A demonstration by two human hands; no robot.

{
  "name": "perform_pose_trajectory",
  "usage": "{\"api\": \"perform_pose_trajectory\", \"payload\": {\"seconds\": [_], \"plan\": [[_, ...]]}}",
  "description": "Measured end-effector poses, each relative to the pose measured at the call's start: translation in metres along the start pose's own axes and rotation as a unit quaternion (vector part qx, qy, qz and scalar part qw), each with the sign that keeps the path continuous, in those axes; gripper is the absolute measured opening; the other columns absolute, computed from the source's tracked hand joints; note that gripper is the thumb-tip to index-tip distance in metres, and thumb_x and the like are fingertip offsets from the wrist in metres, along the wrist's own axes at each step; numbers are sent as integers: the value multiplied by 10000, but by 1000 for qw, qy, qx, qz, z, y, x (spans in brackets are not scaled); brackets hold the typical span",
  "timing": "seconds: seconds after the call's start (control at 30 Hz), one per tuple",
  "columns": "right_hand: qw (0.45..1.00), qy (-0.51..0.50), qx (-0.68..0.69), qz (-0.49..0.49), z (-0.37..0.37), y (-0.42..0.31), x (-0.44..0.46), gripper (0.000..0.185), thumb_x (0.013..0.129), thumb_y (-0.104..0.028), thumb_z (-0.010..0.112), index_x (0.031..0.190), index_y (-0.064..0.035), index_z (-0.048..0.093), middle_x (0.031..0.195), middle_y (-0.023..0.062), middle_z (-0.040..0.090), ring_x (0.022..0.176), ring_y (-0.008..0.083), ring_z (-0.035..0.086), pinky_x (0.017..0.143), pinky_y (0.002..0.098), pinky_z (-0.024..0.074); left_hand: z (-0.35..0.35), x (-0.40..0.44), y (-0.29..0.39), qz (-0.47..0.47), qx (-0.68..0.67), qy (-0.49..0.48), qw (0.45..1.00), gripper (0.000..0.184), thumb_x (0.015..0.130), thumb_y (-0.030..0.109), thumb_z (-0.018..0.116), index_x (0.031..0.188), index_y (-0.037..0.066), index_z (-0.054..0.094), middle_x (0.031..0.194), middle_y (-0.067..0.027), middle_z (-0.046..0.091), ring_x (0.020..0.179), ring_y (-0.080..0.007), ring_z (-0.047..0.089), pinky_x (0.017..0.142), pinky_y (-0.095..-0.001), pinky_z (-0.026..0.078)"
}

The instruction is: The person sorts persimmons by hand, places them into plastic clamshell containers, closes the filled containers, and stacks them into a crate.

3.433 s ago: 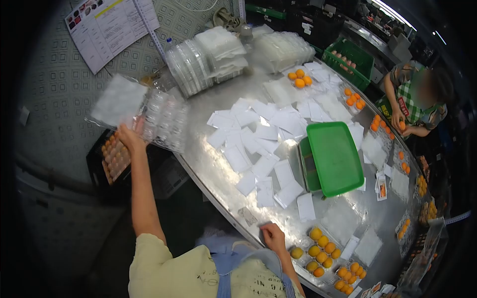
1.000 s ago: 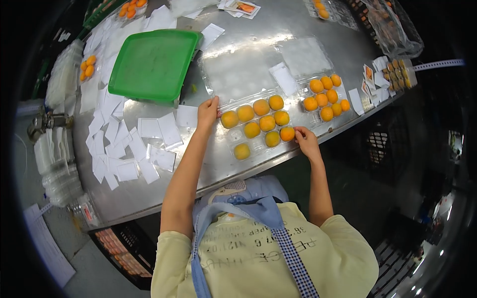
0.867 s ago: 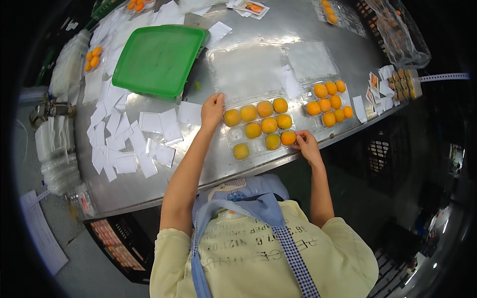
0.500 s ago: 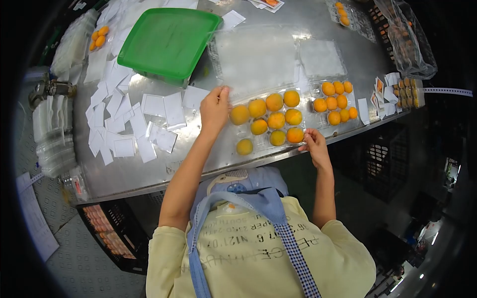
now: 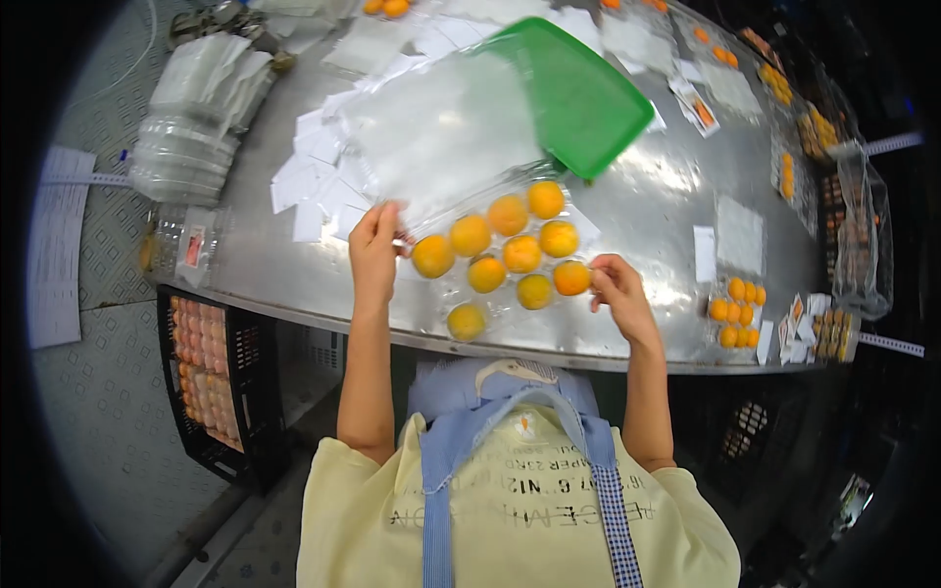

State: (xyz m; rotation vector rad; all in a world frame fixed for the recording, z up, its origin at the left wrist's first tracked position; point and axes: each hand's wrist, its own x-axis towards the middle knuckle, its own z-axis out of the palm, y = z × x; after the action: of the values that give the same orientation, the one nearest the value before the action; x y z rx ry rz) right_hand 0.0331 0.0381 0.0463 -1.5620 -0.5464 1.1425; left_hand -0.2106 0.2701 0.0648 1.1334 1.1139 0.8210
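Note:
A clear plastic clamshell pack (image 5: 505, 302) with several round yellow-orange fruits, perhaps apricots, lies across both my hands' reach near the front of the table. Its raised clear lid (image 5: 446, 132) extends behind the fruit and overlaps part of a green plastic lid (image 5: 588, 108). My left hand (image 5: 374, 253) pinches the pack's left edge, near the line between lid and base. At the right edge, by an orange fruit (image 5: 571, 277), my right hand (image 5: 622, 294) grips the plastic between thumb and fingers. The lowest fruit (image 5: 467, 320) sits apart from the rest at the front left.
White paper cards (image 5: 312, 162) lie scattered on the metal table (image 5: 284, 269). Stacked clear packs (image 5: 186, 122) stand at the left. A smaller fruit pack (image 5: 737, 314) is at the right. A black crate (image 5: 211, 372) with packed fruit stands below the table's left edge.
My view has swung left. Both hands have carried the fruit pack leftward along the table, away from the smaller pack, and its lid now covers part of the green lid.

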Motion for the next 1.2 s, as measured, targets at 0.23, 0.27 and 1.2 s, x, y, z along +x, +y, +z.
{"api": "perform_pose_trajectory", "payload": {"seconds": [0.23,0.27,1.2], "plan": [[980,-96,-173,-16,138,6,139,197,869,-162,558,986,-3,556,802,71,591,626,142,567,556,267,469,-151,65,-46,-46,-20,157,986,269,927,294,531,1004,58,634,678,4,510,572,-90,531,466,-203,412],[971,-104,-214,-19,155,5,155,199,859,-166,565,973,-3,564,794,82,607,656,146,580,574,280,478,-167,75,-53,-58,-21,171,983,283,919,329,539,1007,75,628,689,2,514,577,-91,528,481,-206,416],[940,276,-176,-95,-42,129,-143,195,867,-129,551,1019,-38,632,894,111,668,798,190,644,716,296,497,70,-61,-109,237,148,-104,954,472,855,25,560,1305,39,419,1172,-117,505,980,-194,515,797,-294,452]]}}
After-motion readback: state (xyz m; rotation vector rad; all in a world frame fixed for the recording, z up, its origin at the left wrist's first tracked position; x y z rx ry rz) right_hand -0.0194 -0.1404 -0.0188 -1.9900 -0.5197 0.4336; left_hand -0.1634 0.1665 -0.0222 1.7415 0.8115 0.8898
